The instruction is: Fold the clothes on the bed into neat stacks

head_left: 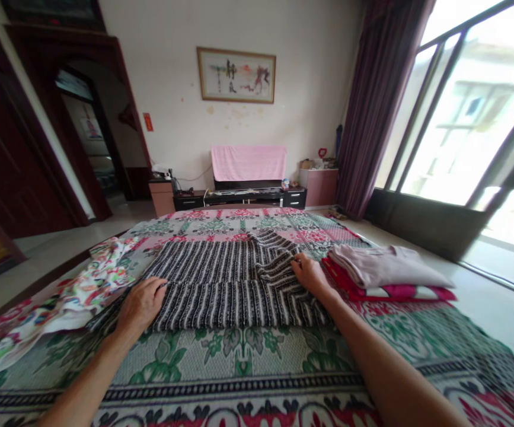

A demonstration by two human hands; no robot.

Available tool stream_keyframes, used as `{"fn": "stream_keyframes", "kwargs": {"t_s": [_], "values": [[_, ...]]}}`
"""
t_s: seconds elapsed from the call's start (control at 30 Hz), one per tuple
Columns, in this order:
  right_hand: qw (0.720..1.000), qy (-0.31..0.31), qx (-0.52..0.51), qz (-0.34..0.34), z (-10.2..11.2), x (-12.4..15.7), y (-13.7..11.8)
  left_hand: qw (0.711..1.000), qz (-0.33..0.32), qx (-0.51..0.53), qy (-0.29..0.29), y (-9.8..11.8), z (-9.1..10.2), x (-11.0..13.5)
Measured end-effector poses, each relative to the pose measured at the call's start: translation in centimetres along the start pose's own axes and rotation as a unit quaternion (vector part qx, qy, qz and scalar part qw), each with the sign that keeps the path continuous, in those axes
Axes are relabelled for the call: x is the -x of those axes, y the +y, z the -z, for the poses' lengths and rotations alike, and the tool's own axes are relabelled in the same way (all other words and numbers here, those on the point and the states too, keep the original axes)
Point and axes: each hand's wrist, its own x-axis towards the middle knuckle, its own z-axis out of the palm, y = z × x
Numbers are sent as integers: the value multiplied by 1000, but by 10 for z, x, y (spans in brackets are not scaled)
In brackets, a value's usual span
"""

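A black-and-white striped knit sweater (pixel 212 284) lies spread before me on a patterned cloth, with a crease running across its middle. At its left side, my left hand (pixel 143 302) has its fingers curled closed on the fabric. My right hand (pixel 309 274) pinches the sweater near its right end, where a sleeve-like part lies bunched and folded over. Part of the fabric beyond my left wrist is covered by that hand. Both forearms reach in from the bottom of the view.
A crumpled white garment with colourful print (pixel 88 284) lies at left. Folded clothes, a pale top (pixel 385 267) over a red piece (pixel 434 292), are stacked at right. Beneath is a green, red and white patterned cloth (pixel 239 367). A low cabinet (pixel 294 197) and pink-draped screen (pixel 248 163) stand beyond.
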Motion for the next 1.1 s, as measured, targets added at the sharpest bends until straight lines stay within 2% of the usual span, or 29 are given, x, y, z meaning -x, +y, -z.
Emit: {"fn": "stream_keyframes", "kwargs": {"t_s": [0.07,0.17,0.3,0.37,0.43,0.5,0.77,0.9,0.97,1.03,1.1], "values": [[999,-48,-24,-7,9,-3,3,1000,-4,4,-8,-2,0,0],[983,-158,-91,-34,30,-6,11,1000,-1,1,-1,-5,1,-1],[944,-295,-127,-78,56,-3,23,1000,-12,3,-7,-6,1,-3],[916,-367,-143,-81,63,0,28,1000,-19,2,-12,-5,-1,-2],[898,-410,-147,-66,66,3,30,1000,-21,-5,-21,-2,-4,0],[893,-430,-125,-52,67,4,31,999,-18,-14,-34,0,-7,3],[896,-440,-31,-52,62,3,42,998,-16,-21,-51,3,-7,8],[905,-419,7,-72,62,2,42,998,-17,-23,-55,4,-7,8],[925,-373,33,-65,63,1,38,998,-14,-20,-53,5,-6,8],[959,-276,60,-23,63,-1,33,999,-13,-14,-48,6,-6,8],[981,-173,76,40,60,-2,25,999,-13,-6,-44,7,-5,9]]}}
